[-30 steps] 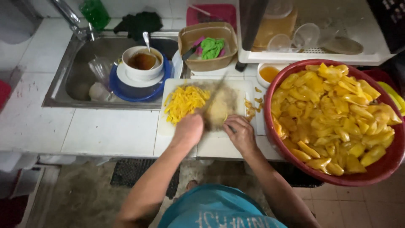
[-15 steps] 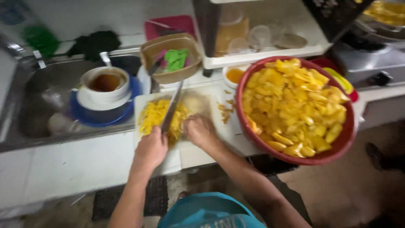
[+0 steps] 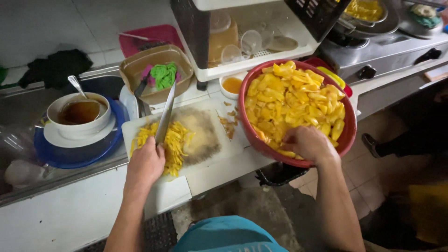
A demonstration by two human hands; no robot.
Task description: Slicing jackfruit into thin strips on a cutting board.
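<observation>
My left hand [image 3: 146, 162] grips a long knife [image 3: 165, 116] whose blade lies over a pile of thin yellow fruit strips [image 3: 172, 142] on a white cutting board [image 3: 205, 135]. My right hand [image 3: 309, 143] reaches into a large red bowl [image 3: 347, 130] heaped with yellow fruit pieces [image 3: 294, 100], fingers curled among the pieces at the bowl's near rim. Whether it holds a piece is hidden.
A white bowl of brown liquid with a spoon [image 3: 79, 114] sits on a blue plate [image 3: 74, 156] in the sink. A brown tub with green cloth [image 3: 156, 77], a small sauce cup [image 3: 232, 85], a black-and-white dish rack [image 3: 252, 42] and a stove [image 3: 387, 46] stand behind.
My right hand left the cutting board and moved right into the red bowl. The left hand kept the knife over the strips. The view shifted right.
</observation>
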